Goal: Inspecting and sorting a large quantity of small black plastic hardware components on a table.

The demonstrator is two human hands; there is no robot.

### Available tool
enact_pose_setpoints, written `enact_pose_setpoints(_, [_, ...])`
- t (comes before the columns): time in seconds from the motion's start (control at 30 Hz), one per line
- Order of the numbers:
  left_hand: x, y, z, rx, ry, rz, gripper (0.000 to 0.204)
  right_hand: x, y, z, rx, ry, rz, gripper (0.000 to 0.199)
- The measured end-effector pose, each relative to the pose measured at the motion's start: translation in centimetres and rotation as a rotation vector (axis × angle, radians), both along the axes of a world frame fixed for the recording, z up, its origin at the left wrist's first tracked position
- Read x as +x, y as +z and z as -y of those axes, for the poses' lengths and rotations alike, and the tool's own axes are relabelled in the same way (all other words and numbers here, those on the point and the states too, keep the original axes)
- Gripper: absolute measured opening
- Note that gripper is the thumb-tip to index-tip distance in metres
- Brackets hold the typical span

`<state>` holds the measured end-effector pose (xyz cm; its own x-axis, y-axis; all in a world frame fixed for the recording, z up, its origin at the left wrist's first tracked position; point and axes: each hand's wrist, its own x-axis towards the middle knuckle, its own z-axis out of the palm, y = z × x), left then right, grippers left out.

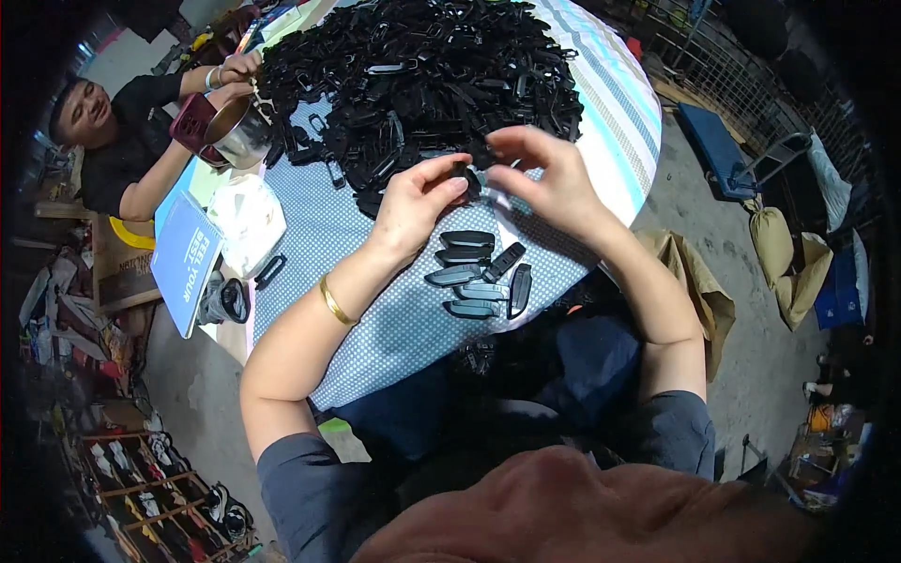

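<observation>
My left hand point(414, 205) is closed, thumb and forefinger pinching a small black plastic part point(462, 173) at the near edge of a large heap of similar black parts point(422, 80). Just to its right, my right hand point(552, 180) has thumb and fingers apart around a dark gap, its fingertips blurred by motion. Nothing held shows plainly in it. Nearer to me on the dotted tablecloth point(366, 314) lie several long, narrow black pieces with rounded ends point(472, 308), some in a rough stack and some at a slant.
Across the table at left, another person point(103, 150) has both hands near a metal pot point(238, 131). A white plastic bag point(246, 225), a blue notebook point(186, 263) and a roll of dark tape point(225, 300) lie at the left edge. A blue platform trolley point(709, 150) stands at right.
</observation>
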<state>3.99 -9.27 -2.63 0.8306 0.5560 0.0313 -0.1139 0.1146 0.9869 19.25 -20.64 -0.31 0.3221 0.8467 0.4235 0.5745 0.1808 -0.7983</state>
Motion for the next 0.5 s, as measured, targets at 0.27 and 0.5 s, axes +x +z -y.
enact_pose_setpoints(0.27, [0.0,0.2,0.0,0.023,0.095,-0.036,0.033,-0.9,-1.3,0.1,0.038,0.005,0.286,0.027])
enact_pose_setpoints(0.5, [0.0,0.9,0.5,0.041,0.072,0.105,0.030,-1.7,-1.6,-0.3,0.151,-0.087,0.346,0.032])
